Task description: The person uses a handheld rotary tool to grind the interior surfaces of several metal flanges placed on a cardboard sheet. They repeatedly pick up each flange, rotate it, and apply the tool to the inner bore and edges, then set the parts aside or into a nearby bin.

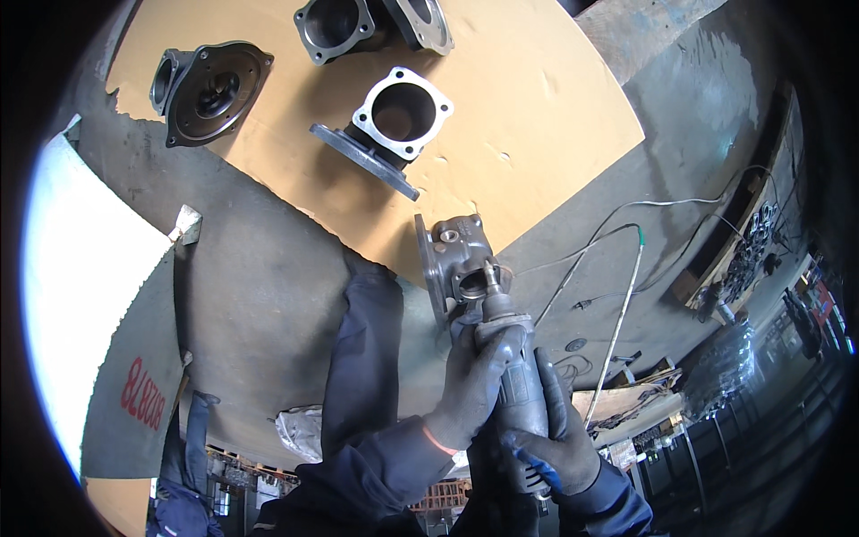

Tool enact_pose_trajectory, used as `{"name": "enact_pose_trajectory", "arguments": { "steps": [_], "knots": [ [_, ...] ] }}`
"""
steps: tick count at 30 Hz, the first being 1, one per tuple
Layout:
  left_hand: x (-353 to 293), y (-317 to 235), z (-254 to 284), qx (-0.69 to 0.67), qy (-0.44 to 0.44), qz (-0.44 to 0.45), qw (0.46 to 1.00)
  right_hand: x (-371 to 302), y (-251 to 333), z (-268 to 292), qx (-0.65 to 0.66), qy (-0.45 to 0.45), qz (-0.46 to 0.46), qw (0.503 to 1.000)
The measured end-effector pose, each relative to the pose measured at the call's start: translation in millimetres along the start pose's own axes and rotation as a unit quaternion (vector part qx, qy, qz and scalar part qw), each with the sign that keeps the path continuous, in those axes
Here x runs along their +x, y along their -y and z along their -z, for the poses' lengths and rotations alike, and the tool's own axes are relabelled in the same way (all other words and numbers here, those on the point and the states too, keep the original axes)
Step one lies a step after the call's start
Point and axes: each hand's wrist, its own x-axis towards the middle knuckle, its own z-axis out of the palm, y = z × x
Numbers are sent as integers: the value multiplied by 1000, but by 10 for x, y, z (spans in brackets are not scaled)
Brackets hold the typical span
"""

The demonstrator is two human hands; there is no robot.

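Note:
Both my hands wear grey work gloves and grip a die grinder [523, 394] with a grey cylindrical body. My left hand [474, 380] wraps the grinder near its front collar. Farther back, my right hand [565, 438] closes around the body, with a blue part showing beside its fingers. The grinder's narrow nose points away from me at a dark flanged metal casting [465, 243] at the cardboard's near edge. The tip lies by a round opening in the casting's side; whether it touches the metal cannot be told.
On the brown cardboard sheet [537, 116] lie a square-flanged casting [403, 116], a round-flanged one [215, 94] and more at the far edge. Cables [617, 309] cross the grey surface at right. A wooden tray [707, 268] holds metal parts; another person [183, 501] is at lower left.

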Motion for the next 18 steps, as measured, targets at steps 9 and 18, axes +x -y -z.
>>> {"name": "enact_pose_trajectory", "arguments": {
  "steps": [9, 18],
  "knots": [
    [38, 165, -8, 16, 9, -46, 999, 5, -137, 107, -40, -3, 21, 999],
    [-163, 8, 12, -3, -26, -46, 999, -64, -60, -21, 8, 39, -5, 999]
  ]
}}
